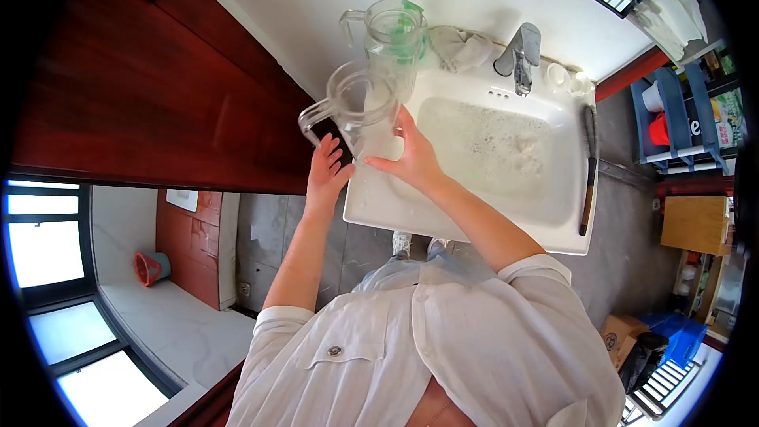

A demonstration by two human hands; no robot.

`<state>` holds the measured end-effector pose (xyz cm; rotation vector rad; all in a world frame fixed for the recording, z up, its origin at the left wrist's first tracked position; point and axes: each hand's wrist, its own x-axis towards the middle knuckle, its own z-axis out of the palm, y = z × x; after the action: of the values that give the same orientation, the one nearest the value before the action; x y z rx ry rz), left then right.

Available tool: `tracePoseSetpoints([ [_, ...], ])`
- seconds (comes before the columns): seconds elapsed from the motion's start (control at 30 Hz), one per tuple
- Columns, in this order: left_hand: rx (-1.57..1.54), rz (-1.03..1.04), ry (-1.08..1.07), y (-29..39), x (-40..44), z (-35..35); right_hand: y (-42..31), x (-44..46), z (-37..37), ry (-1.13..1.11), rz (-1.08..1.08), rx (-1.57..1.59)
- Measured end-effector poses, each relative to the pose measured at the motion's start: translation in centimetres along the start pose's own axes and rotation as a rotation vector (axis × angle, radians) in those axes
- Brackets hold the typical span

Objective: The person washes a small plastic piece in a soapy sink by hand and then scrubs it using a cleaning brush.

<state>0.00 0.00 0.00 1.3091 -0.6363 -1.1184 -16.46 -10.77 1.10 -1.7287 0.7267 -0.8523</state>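
A clear pitcher (pixel 362 99) with a handle on its left stands or hangs over the left edge of the white sink (pixel 466 225). My right hand (pixel 411 154) is wrapped round its lower right side. Just below the handle, my left hand (pixel 326 170) has its fingers apart and holds nothing. Behind this pitcher is a second clear pitcher (pixel 395 35), with something green at its far side. Cloudy, bubbly water (pixel 490 142) fills part of the basin.
A grey cloth (pixel 460 49) lies beside the chrome faucet (pixel 519 55) at the sink's back. Small white cups (pixel 558 77) stand at the back right corner. A long dark brush (pixel 590 166) rests on the right rim. A red-brown door (pixel 158 87) is close on the left.
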Motion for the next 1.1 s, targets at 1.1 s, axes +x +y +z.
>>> tracePoseSetpoints([
  [1.1,0.85,0.532,0.112,-5.0,-1.4,0.6,2.6,-4.9,-5.6,0.023,0.066,-0.309],
])
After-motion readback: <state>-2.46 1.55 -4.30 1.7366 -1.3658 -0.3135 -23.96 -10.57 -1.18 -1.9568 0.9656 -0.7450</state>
